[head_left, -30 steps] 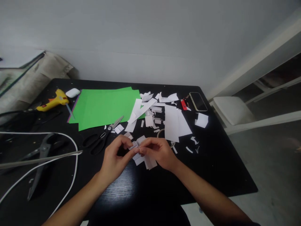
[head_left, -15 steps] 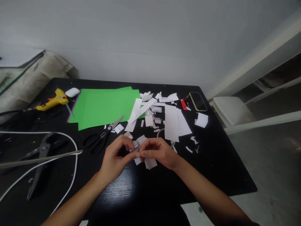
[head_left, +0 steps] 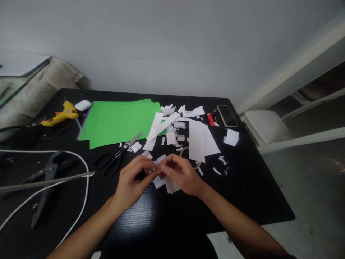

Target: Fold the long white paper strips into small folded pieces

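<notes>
Over the front middle of the black table, my left hand (head_left: pixel 136 178) and my right hand (head_left: pixel 185 174) meet at the fingertips. Both are closed in a pinch, and whatever sits between them is too small and covered to make out. Below and behind the fingers lie small white paper pieces (head_left: pixel 173 185), partly hidden by my hands. Black-handled scissors (head_left: pixel 118 156) rest just left of my left hand, blades pointing away. Beyond my right hand are larger white paper sheets (head_left: pixel 197 140) and a roll of tape or ring (head_left: pixel 184 152), partly under the paper.
Green sheets (head_left: pixel 121 122) lie at the back left, near a yellow glue gun (head_left: pixel 60 116) and a white case (head_left: pixel 83 105). Large shears (head_left: pixel 50 172) and a white cable (head_left: pixel 86 187) occupy the left. A red lighter (head_left: pixel 210 119) and a phone (head_left: pixel 227 116) lie back right.
The fingertips of both hands have shifted slightly upward, and my right fingers and thumb have changed their pinch. The things on the table lie as before.
</notes>
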Demonstrator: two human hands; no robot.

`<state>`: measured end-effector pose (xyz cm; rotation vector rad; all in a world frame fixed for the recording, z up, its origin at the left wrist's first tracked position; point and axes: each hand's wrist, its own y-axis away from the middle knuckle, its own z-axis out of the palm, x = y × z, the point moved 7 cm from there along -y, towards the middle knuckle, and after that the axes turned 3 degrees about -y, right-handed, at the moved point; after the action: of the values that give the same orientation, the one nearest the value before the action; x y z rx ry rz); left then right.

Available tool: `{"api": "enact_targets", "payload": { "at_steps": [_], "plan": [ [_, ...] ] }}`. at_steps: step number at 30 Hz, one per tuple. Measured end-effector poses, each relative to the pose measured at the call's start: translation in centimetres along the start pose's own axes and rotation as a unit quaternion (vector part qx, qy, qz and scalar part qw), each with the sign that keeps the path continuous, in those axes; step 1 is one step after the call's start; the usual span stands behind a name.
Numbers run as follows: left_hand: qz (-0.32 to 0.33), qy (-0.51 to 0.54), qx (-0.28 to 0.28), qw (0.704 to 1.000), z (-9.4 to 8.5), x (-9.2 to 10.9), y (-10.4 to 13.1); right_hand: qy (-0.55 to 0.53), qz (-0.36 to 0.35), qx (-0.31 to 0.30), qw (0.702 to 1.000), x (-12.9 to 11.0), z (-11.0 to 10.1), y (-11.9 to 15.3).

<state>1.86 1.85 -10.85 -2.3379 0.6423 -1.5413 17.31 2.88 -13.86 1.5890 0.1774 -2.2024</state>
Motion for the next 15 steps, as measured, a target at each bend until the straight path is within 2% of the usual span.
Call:
{"api": "enact_targets", "payload": {
  "at_steps": [7, 15],
  "plan": [
    [-0.010, -0.011, -0.001, 1.000, 0.0, 0.2, 0.1, 0.003, -0.042, 0.090, 0.995, 0.0, -1.5, -0.4],
    [-0.019, -0.016, -0.013, 1.000, 0.2, 0.0, 0.3, 0.044, -0.038, 0.107, 0.993, 0.3, -2.2, -0.5]
  ]
}}
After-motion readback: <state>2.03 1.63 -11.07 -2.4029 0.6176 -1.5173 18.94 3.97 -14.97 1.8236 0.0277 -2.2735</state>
